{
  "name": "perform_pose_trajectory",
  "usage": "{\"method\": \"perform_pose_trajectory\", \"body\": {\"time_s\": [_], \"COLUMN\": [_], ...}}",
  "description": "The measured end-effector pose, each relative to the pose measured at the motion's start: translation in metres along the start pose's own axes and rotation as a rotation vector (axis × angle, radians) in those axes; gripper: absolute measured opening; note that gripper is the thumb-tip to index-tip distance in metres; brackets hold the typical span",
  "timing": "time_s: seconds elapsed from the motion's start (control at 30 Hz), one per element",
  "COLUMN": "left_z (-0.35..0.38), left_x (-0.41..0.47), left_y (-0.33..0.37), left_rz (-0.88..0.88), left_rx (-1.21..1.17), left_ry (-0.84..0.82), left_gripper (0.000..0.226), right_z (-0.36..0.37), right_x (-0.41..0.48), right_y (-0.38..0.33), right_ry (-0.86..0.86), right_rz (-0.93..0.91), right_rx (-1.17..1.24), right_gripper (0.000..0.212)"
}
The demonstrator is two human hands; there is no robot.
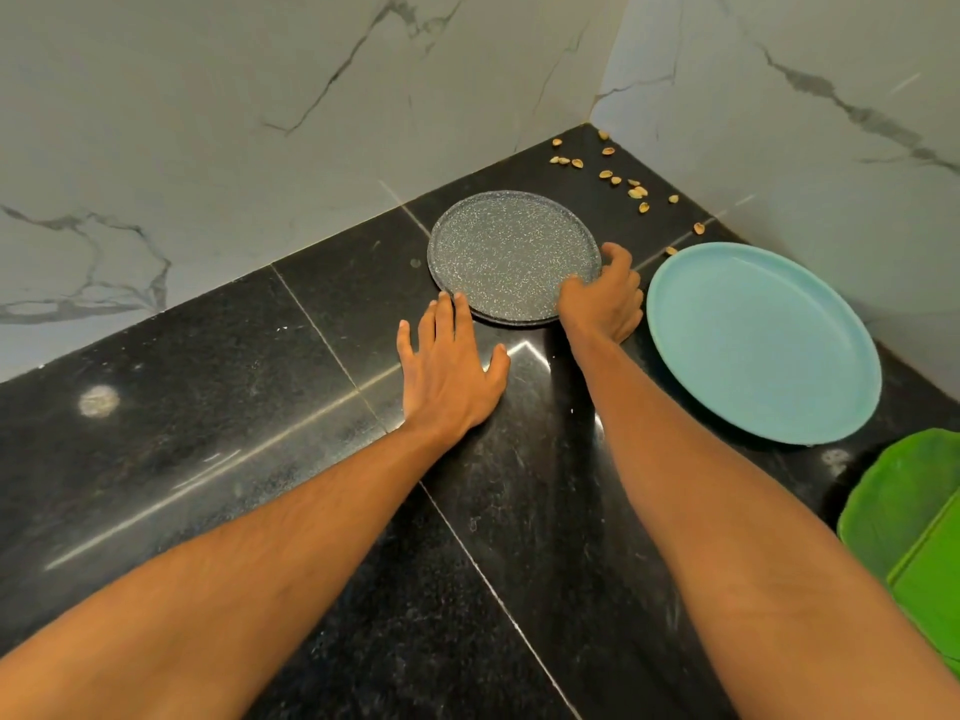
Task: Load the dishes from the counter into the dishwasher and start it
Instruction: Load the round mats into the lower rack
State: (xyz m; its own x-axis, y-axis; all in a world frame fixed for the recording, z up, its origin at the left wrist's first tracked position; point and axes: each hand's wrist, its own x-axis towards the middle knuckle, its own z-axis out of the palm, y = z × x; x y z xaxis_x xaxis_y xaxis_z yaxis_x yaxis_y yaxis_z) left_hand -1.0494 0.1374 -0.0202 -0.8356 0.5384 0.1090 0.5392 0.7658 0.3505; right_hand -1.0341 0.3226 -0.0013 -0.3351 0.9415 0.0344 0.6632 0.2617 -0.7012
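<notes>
My right hand [600, 298] pinches the speckled plate [511, 252] at 4 o'clock. My spread left hand [449, 366] lies at its 7 o'clock.

**Polished stone, matt plates**

The counter [208, 459] was black stone in slabs, flecked with fine pale grains and polished to a high gloss. It threw back bright glare and soft reflections, and thin pale joints ran between the slabs. The walls [208, 122] looked like smooth white marble-patterned tile with grey veins and a low sheen. The speckled grey plate [509, 252] had a matt, dark grey face peppered with white flecks; whether enamel or stoneware could not be told. The pale blue plate [763, 345] was smooth and plain, with a soft satin finish. The green dish [914, 511] looked like bright moulded plastic with a ridge and a slight shine. The nut shells [638, 192] were tan, dry and dull.
</notes>
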Motion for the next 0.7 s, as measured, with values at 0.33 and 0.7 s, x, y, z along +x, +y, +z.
{"method": "perform_pose_trajectory", "body": {"time_s": [0.33, 0.7], "left_z": [-0.006, -0.023], "left_x": [-0.001, -0.048], "left_y": [0.001, -0.014], "left_rz": [-0.003, 0.06], "left_rx": [-0.048, -0.442], "left_ry": [-0.042, 0.068], "left_gripper": [0.081, 0.056], "right_z": [-0.043, -0.102], "right_x": [-0.006, -0.099], "right_y": [-0.011, 0.037], "right_ry": [-0.344, -0.139], "right_rz": [0.24, 0.081], "right_rx": [0.702, 0.666], "right_gripper": [0.026, 0.027]}}
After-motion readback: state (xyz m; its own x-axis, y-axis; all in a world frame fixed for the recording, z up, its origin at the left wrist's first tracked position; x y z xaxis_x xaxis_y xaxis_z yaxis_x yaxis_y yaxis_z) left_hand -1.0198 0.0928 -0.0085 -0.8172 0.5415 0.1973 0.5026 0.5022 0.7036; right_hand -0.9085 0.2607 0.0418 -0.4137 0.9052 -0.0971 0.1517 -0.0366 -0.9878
